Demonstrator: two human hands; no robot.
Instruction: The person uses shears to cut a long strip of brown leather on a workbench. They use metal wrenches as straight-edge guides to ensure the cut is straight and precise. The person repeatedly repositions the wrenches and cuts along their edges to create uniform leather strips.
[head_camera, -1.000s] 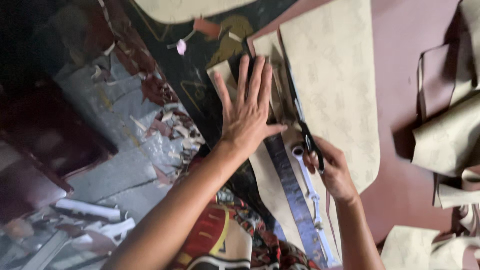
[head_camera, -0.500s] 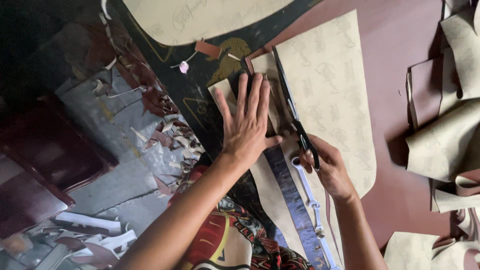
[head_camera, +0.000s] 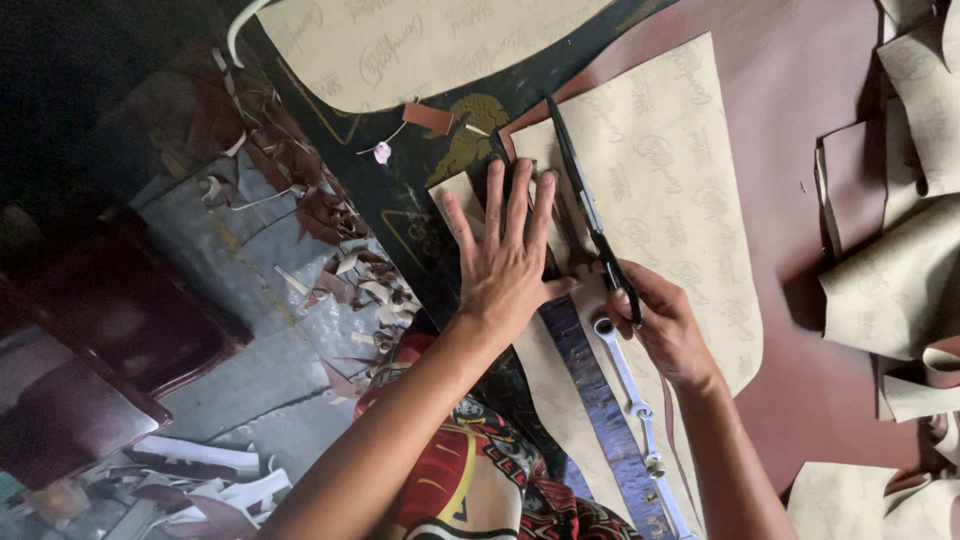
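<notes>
My left hand (head_camera: 507, 258) lies flat with fingers spread on a small tan pattern piece (head_camera: 462, 197), pressing it down onto a large beige sheet (head_camera: 690, 200) with faint printed marks. My right hand (head_camera: 662, 322) grips the handles of long dark scissors (head_camera: 583, 205), whose blades point away from me along the sheet just right of my left fingers. A blue metal ruler (head_camera: 600, 410) and a white strip with holes (head_camera: 632, 400) lie under my wrists.
Maroon leather (head_camera: 820, 400) covers the surface at right, with curled beige offcuts (head_camera: 900, 270) near the right edge. Another beige sheet (head_camera: 420, 45) lies at the top. Leather scraps (head_camera: 350, 270) litter the grey floor at left. A patterned cloth (head_camera: 470, 480) is below.
The view has shifted slightly. My right hand with the scissors has moved a little forward along the sheet; my left hand stays pressed flat on the pattern piece.
</notes>
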